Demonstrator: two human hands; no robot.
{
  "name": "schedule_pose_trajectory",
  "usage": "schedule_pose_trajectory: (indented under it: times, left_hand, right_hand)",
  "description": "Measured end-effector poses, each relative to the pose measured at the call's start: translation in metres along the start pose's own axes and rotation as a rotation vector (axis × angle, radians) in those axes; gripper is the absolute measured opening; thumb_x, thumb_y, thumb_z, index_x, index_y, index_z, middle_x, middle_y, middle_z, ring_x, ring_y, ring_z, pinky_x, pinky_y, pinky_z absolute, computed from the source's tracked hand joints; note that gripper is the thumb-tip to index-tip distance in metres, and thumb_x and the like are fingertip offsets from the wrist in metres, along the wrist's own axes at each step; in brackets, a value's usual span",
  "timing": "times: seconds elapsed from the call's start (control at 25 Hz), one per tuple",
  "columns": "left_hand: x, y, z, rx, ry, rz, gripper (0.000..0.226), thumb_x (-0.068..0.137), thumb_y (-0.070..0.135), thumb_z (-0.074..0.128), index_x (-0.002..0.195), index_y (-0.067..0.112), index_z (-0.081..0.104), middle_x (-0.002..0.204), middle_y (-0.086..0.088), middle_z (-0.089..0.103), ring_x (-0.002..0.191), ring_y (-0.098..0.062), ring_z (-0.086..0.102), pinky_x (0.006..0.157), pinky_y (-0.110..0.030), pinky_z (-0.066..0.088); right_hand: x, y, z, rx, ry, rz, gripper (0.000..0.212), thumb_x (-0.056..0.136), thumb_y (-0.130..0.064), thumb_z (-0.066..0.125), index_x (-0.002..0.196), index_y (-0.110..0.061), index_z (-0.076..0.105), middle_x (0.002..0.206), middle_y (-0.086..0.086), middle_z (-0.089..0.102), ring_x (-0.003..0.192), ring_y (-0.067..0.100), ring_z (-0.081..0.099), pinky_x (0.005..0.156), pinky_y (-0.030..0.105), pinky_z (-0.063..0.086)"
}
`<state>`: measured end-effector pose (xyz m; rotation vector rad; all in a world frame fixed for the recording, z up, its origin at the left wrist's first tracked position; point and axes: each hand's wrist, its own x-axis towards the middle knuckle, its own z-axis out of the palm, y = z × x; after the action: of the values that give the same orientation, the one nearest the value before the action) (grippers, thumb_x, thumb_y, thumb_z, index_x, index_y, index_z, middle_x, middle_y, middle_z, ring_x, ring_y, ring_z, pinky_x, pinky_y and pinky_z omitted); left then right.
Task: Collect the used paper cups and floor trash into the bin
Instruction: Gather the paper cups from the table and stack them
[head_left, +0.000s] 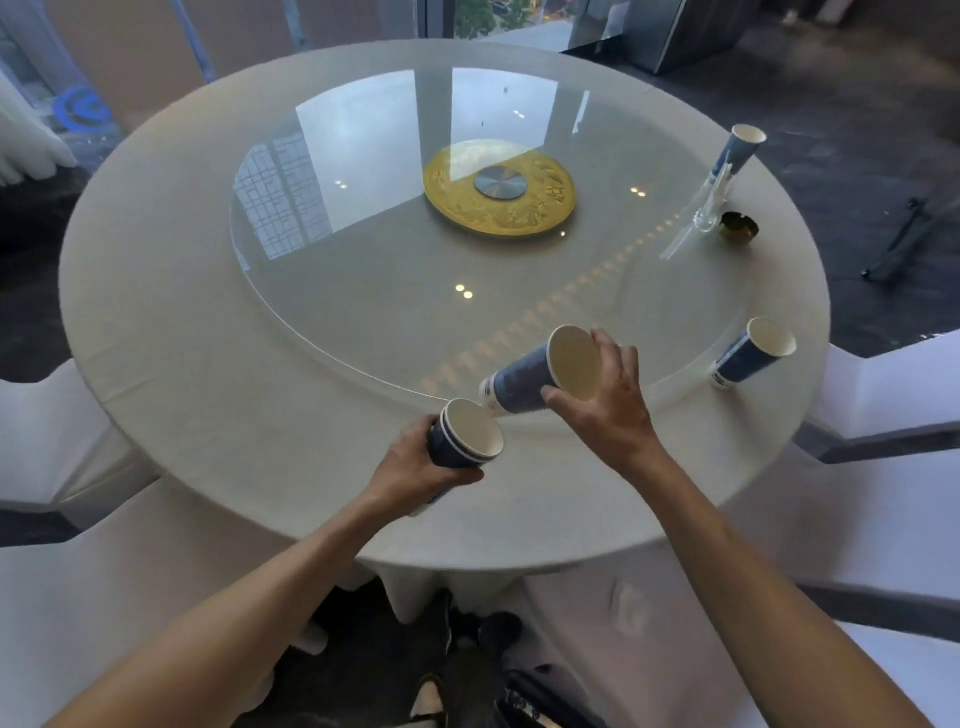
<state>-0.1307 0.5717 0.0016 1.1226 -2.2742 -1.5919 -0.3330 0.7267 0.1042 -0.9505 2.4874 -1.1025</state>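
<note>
My left hand (415, 467) grips a short stack of nested blue paper cups (462, 439) over the table's near edge, mouths tilted up toward me. My right hand (608, 395) holds a single blue paper cup (530, 382) by its rim, tipped sideways just above and right of the stack, its base close to the stack's mouth. Another blue cup (753, 353) stands on the table at the right edge. A further blue cup (740, 148) stands at the far right. No bin is in view.
The round table (208, 395) has a white cloth and a glass turntable (363, 291) with a gold centre disc (498, 189). A dark ashtray (737, 226) and a clear glass item (709, 208) sit far right. White-covered chairs (893, 384) flank the table.
</note>
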Motion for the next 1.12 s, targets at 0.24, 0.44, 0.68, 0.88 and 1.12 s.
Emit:
schedule_pose_trajectory:
  times: [0.24,0.44,0.68,0.88,1.12]
  left_hand:
    - [-0.049,0.007,0.028,0.027,-0.046,0.048,0.078,0.059,0.032,0.099,0.126,0.029,0.060,0.111,0.005,0.072,0.102,-0.016,0.070,0.085,-0.035,0.059]
    - [-0.069,0.029,0.065,0.039,-0.145,0.146,0.077,0.057,0.034,0.098,0.123,0.036,0.058,0.109,0.005,0.071,0.093,-0.012,0.070,0.071,-0.025,0.052]
    - [-0.091,0.055,0.134,0.083,-0.299,0.296,0.084,0.065,0.036,0.098,0.138,0.029,0.056,0.126,0.005,0.067,0.111,-0.011,0.066,0.093,-0.036,0.057]
    - [-0.106,0.072,0.203,0.131,-0.376,0.343,0.084,0.068,0.051,0.087,0.142,0.030,0.052,0.131,0.007,0.062,0.119,-0.014,0.061,0.099,-0.039,0.053]
    - [-0.131,0.064,0.293,0.113,-0.456,0.315,0.084,0.069,0.043,0.085,0.144,0.030,0.050,0.133,0.009,0.062,0.123,-0.011,0.060,0.102,-0.040,0.054]
  right_hand:
    - [-0.082,-0.004,-0.033,0.054,0.023,0.044,0.092,0.074,-0.049,0.074,0.153,-0.019,0.037,0.129,-0.004,0.035,0.114,0.015,0.049,0.093,0.032,0.047]
    - [-0.133,0.020,-0.043,0.027,-0.080,0.096,0.086,0.077,-0.040,0.084,0.149,-0.021,0.042,0.127,-0.003,0.040,0.111,0.013,0.051,0.098,0.032,0.046]
    - [-0.171,0.074,-0.067,-0.060,-0.206,0.182,0.096,0.070,-0.059,0.082,0.149,-0.029,0.036,0.132,-0.004,0.039,0.118,0.015,0.052,0.096,0.029,0.044]
    - [-0.196,0.133,-0.096,-0.099,-0.240,0.259,0.101,0.067,-0.064,0.084,0.148,-0.027,0.034,0.136,-0.004,0.037,0.120,0.014,0.048,0.090,0.028,0.040]
    - [-0.228,0.209,-0.112,-0.090,-0.290,0.352,0.092,0.069,-0.062,0.084,0.139,-0.024,0.036,0.134,-0.002,0.038,0.119,0.016,0.049,0.085,0.034,0.043]
